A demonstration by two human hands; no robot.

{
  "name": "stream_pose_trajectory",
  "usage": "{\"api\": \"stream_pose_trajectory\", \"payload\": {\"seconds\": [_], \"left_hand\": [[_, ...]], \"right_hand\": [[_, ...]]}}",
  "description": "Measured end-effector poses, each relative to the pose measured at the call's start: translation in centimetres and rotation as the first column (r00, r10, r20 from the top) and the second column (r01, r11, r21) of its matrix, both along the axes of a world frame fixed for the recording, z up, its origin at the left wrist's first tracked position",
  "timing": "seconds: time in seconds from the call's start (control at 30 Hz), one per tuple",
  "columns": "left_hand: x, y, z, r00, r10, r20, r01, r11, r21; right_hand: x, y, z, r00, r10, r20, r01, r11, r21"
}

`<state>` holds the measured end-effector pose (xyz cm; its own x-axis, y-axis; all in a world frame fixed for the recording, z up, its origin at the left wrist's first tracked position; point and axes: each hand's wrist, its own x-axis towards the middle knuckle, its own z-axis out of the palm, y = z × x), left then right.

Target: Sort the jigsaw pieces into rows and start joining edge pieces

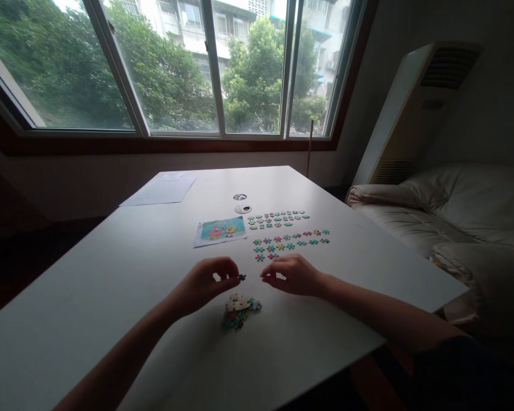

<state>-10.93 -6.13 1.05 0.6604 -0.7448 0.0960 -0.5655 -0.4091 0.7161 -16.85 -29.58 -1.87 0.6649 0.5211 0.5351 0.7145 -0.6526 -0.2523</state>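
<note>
My left hand [209, 278] pinches a small dark green jigsaw piece [242, 277] between thumb and fingertips, just above the table. Across from it, my right hand [293, 275] has thumb and forefinger brought together, and no piece shows between them. Below both hands lies a heap of loose jigsaw pieces [240, 311], some pale side up and some coloured. Beyond my right hand, rows of separate jigsaw pieces [290, 246] lie spread out, mostly green with some pink and yellow. A picture sheet [221, 230] with cartoon figures lies to their left.
The white table [111, 297] stretches toward the window. Two small round items [243, 209] lie past the picture sheet, and papers [158, 190] rest at the far left corner. A pale sofa [475, 217] and a standing air conditioner [415, 108] are at the right.
</note>
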Motion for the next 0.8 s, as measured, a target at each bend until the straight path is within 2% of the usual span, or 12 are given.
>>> {"api": "stream_pose_trajectory", "payload": {"seconds": [0.07, 0.13, 0.4, 0.8], "left_hand": [[-0.7, -0.9, -0.1, 0.996, 0.019, -0.087, -0.027, 0.996, -0.083], [-1.1, -1.5, -0.2, 0.99, 0.019, -0.142, -0.034, 0.994, -0.106], [-1.1, -1.6, -0.6, 0.985, -0.004, -0.175, -0.009, 0.997, -0.075], [-1.4, -2.0, -0.6, 0.965, -0.018, -0.26, -0.007, 0.995, -0.097]], "right_hand": [[-0.2, 0.4, 0.2, 1.0, -0.001, 0.022, 0.001, 1.0, 0.025], [-0.4, 0.7, 0.3, 0.999, -0.007, 0.041, 0.005, 0.999, 0.044], [-0.4, 1.1, 0.1, 0.997, -0.035, 0.069, 0.029, 0.997, 0.077], [-0.5, 1.0, 0.0, 0.993, -0.024, 0.117, 0.02, 0.999, 0.041]]}}
